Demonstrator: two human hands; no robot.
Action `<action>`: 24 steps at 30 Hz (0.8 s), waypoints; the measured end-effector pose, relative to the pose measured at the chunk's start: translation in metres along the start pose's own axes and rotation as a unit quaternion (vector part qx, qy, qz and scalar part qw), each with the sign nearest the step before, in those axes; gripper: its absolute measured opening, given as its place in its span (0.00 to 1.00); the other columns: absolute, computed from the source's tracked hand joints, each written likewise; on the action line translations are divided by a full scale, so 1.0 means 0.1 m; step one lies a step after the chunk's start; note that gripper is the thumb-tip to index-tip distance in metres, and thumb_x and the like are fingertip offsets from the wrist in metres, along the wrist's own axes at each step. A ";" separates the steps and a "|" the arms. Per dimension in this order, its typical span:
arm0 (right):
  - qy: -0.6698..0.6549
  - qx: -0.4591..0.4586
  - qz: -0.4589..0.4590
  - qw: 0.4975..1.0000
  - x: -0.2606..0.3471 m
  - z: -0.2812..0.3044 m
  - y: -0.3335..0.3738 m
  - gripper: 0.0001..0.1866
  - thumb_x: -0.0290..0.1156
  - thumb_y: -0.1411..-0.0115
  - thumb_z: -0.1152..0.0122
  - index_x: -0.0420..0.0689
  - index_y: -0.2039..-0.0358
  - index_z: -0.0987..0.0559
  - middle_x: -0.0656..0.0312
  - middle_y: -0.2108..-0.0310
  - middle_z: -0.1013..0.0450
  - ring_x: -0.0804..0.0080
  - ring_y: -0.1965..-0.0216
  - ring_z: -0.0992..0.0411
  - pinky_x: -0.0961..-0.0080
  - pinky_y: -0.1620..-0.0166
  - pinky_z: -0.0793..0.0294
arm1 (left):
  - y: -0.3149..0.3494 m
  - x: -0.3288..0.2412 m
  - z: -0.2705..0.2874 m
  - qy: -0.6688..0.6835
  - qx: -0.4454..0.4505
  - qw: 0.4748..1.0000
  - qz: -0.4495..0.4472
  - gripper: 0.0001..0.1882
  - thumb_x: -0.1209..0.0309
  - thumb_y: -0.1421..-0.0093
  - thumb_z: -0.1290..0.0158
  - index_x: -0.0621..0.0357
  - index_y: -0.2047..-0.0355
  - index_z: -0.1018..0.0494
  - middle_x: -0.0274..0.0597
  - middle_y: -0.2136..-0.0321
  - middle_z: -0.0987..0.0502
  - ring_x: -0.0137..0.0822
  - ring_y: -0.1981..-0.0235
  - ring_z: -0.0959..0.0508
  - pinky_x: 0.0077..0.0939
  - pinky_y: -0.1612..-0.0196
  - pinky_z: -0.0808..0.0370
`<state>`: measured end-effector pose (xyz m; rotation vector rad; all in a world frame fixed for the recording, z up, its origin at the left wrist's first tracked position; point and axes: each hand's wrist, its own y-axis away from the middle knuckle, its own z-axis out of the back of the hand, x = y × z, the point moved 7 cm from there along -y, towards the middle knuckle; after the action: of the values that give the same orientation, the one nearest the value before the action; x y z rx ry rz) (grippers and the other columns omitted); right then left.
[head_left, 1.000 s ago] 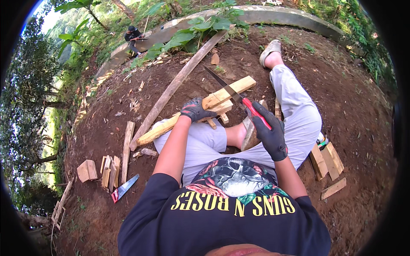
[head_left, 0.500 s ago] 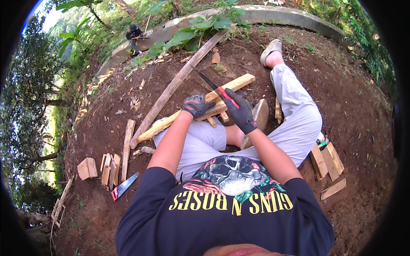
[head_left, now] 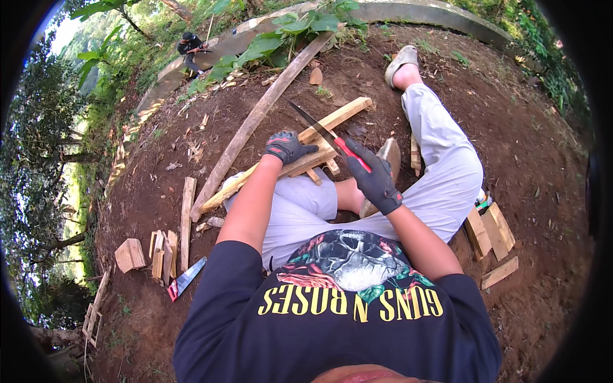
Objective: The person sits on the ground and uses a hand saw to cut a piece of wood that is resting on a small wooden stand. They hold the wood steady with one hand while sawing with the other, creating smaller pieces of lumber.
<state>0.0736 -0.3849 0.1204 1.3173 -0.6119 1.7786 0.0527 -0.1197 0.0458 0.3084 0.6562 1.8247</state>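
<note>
My right hand (head_left: 375, 177), in a dark glove, is closed round the red handle of a hand saw (head_left: 311, 121). The saw's dark, narrow blade slants up and left across a long squared wooden beam (head_left: 345, 113). Left of the blade, my gloved left hand (head_left: 288, 147) grips the beam from above. The beam runs diagonally from beside my left knee toward the upper right. Under it, next to my left hand, lie another thick piece of wood (head_left: 308, 165) and short wooden sticks (head_left: 313, 177). Whether the blade sits in a cut cannot be made out.
A long pole (head_left: 255, 121) lies beyond the beam. At left are wood blocks (head_left: 130, 255), a plank (head_left: 188, 220) and another saw (head_left: 189, 278) with a silvery blade. More offcuts (head_left: 498, 233) lie at right. A person (head_left: 191, 51) sits far off by a low wall (head_left: 428, 14).
My right hand has drawn the saw back toward me and to the right. My left hand stays on the beam. The whole view has shifted slightly.
</note>
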 end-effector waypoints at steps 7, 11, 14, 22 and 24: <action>0.067 0.027 -0.021 0.997 0.41 0.41 0.53 0.24 0.38 0.29 0.39 0.46 0.35 0.21 0.45 0.40 0.21 0.50 0.41 0.21 0.59 0.38 0.24 | -0.01 0.10 -0.16 0.011 -0.042 0.999 0.005 0.45 0.30 0.41 0.43 0.61 0.44 0.20 0.61 0.47 0.18 0.56 0.44 0.18 0.49 0.41 0.21; 0.063 0.020 -0.020 0.998 0.51 0.44 0.62 0.25 0.38 0.30 0.37 0.48 0.35 0.21 0.44 0.45 0.19 0.47 0.45 0.19 0.58 0.41 0.23 | 0.20 0.02 -0.19 0.053 -0.073 0.996 0.014 0.40 0.35 0.40 0.41 0.60 0.45 0.21 0.60 0.49 0.17 0.56 0.47 0.17 0.51 0.43 0.21; 0.092 0.037 -0.023 0.995 0.55 0.40 0.69 0.24 0.37 0.30 0.37 0.48 0.35 0.21 0.44 0.46 0.18 0.48 0.45 0.19 0.59 0.41 0.22 | 0.31 -0.03 -0.23 0.091 -0.092 0.992 -0.013 0.38 0.37 0.40 0.39 0.59 0.47 0.21 0.58 0.49 0.17 0.57 0.48 0.17 0.50 0.44 0.22; 0.037 -0.008 0.057 0.998 -0.05 -0.15 0.14 0.23 0.35 0.30 0.37 0.45 0.36 0.21 0.45 0.44 0.19 0.52 0.42 0.20 0.63 0.39 0.23 | 0.31 -0.03 -0.26 0.093 -0.080 0.992 -0.037 0.42 0.35 0.39 0.40 0.59 0.41 0.25 0.59 0.45 0.19 0.57 0.44 0.19 0.49 0.40 0.24; 0.009 -0.019 0.066 0.998 -0.06 -0.25 -0.06 0.23 0.35 0.30 0.37 0.44 0.36 0.21 0.45 0.45 0.19 0.54 0.43 0.19 0.64 0.40 0.22 | 0.29 -0.01 -0.21 0.079 -0.057 0.995 -0.032 0.42 0.34 0.38 0.43 0.59 0.39 0.26 0.59 0.44 0.20 0.57 0.43 0.20 0.49 0.39 0.24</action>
<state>0.0657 -0.3649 0.1058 1.2578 -0.7336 1.8740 0.0199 -0.1332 0.0458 0.0664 0.6599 1.8304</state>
